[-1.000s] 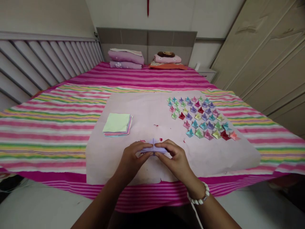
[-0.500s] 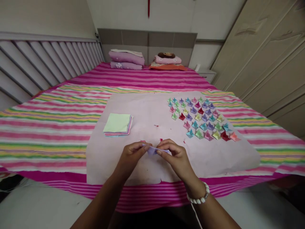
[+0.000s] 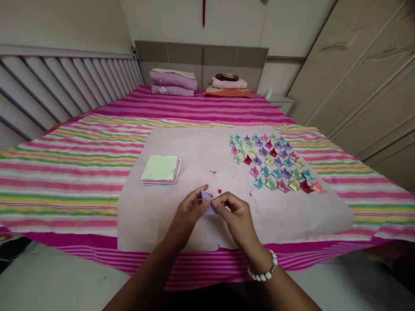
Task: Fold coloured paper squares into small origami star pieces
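Observation:
Both my hands meet over the near part of a pale pink sheet (image 3: pixel 162 216) spread on the bed. My left hand (image 3: pixel 189 213) and my right hand (image 3: pixel 234 216) pinch a small folded lilac paper piece (image 3: pixel 207 203) between their fingertips. A stack of square coloured papers (image 3: pixel 161 169), light green on top, lies to the left of my hands. To the right lie several small folded paper shapes (image 3: pixel 274 162) in rows, in green, blue, purple, red and pink.
The bed carries a pink, green and yellow striped cover (image 3: pixel 65 172). Folded pillows and bedding (image 3: pixel 173 80) sit at the headboard. A slatted rail (image 3: pixel 48 86) runs along the left, wardrobe doors (image 3: pixel 363 77) along the right. A white bead bracelet (image 3: pixel 264 272) circles my right wrist.
The lilac paper has been folded smaller and lifted between my fingertips. My hands have drawn closer together and the paper now stands up rather than lying flat.

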A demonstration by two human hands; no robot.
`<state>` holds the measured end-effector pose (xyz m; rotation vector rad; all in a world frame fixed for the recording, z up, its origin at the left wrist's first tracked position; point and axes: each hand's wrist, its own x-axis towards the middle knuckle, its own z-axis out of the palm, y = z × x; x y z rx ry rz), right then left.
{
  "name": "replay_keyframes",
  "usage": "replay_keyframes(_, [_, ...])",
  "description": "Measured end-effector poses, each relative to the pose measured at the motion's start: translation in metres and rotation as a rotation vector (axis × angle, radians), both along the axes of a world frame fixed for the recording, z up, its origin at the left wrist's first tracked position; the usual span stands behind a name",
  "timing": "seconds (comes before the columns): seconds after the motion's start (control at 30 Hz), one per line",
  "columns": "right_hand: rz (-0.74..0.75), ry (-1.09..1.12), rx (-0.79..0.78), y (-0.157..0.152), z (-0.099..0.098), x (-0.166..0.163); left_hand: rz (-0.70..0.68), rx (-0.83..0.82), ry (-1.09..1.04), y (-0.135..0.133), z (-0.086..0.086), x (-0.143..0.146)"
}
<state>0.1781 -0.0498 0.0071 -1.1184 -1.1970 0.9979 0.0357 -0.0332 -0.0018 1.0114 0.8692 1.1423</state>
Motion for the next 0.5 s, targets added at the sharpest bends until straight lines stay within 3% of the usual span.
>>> replay_keyframes(0.2, [0.098,0.245,-0.144,0.0004,0.0005,-0.0008,-0.065,-0.148,-0.149,0.0016,-0.0022,0.0023])
replay_keyframes(0.5, [0.202,0.393,-0.233,-0.0005,0.0019,-0.0022,-0.214,-0.193,-0.316,0.0032,-0.0033,0.0002])
